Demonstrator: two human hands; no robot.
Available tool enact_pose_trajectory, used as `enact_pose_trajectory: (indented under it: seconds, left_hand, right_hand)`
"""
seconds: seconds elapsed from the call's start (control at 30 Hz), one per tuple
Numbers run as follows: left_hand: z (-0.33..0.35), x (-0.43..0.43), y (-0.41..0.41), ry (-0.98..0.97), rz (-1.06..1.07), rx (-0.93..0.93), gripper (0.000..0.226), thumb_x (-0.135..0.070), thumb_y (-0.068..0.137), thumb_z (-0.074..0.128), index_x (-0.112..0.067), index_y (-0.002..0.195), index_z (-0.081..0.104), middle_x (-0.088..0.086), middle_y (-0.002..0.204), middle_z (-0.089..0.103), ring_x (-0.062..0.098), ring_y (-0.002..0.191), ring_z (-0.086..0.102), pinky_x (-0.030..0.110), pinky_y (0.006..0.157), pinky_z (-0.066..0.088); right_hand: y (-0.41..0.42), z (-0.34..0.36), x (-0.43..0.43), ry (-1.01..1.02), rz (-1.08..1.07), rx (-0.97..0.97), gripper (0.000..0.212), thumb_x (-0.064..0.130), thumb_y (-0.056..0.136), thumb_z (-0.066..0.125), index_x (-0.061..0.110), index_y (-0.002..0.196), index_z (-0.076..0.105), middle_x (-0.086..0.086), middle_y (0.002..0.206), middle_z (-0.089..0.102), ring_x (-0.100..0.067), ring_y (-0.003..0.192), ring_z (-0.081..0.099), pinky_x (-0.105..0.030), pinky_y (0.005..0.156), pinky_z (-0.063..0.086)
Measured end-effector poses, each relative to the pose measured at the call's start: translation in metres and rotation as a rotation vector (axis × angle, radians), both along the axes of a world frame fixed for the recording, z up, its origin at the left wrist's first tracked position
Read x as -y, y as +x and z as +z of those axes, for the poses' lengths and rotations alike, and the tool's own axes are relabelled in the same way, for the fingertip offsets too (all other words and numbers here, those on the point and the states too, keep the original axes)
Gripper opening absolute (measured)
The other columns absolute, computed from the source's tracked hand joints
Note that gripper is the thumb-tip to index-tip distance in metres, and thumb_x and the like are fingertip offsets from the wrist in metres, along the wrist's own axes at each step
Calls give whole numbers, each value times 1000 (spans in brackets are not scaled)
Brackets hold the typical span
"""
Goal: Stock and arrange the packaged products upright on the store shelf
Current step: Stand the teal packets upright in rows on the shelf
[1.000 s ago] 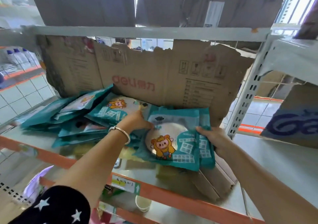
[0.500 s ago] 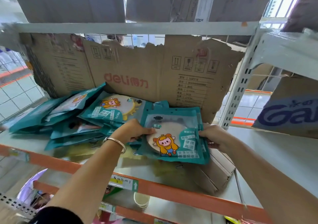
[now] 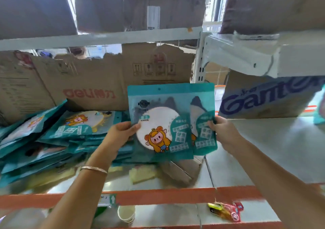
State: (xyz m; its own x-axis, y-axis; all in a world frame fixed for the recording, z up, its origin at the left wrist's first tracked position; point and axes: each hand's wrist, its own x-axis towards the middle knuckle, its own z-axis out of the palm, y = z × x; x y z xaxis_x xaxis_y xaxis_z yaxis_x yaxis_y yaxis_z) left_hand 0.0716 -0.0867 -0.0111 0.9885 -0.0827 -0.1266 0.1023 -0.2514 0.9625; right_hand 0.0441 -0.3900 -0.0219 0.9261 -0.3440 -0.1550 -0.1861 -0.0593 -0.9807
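Two overlapping teal mirror packets with a cartoon figure stand upright above the shelf, held between both hands. My left hand grips their left edge, thumb on the front. My right hand pinches the right edge of the rear packet. A slumped pile of the same teal packets lies flat on the shelf to the left, behind my left forearm.
A torn brown cardboard sheet lines the back of the shelf. A blue-lettered box stands at the right. Folded cardboard lies under the held packets. The orange shelf edge runs along the front; a paper cup sits below.
Both hands have lifted the packets off the shelf and tipped them from lying flat to upright, facing me. The view has shifted closer and to the right.
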Motion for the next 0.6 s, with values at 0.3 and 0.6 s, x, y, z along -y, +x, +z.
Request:
enact_pose_trajectory:
  seconds: [0.3, 0.6]
  left_hand:
    - [-6, 158, -33, -42, -100, 97, 20, -20, 89, 62, -6, 75, 64, 8, 66, 59, 16, 57, 52, 18, 48, 42]
    - [-13, 350, -116, -14, -178, 159, 17, -15, 87, 64, -12, 70, 64, 10, 70, 61, 22, 64, 56, 36, 68, 54]
  right_hand:
    - [-98, -13, 158, -95, -375, 45, 11, 14, 95, 52, 9, 100, 61, -11, 95, 64, -30, 87, 64, -52, 86, 52]
    - [-238, -1, 327, 13, -545, 107, 21, 0, 93, 47, 11, 103, 63, -7, 93, 68, -31, 88, 65, -51, 90, 51]
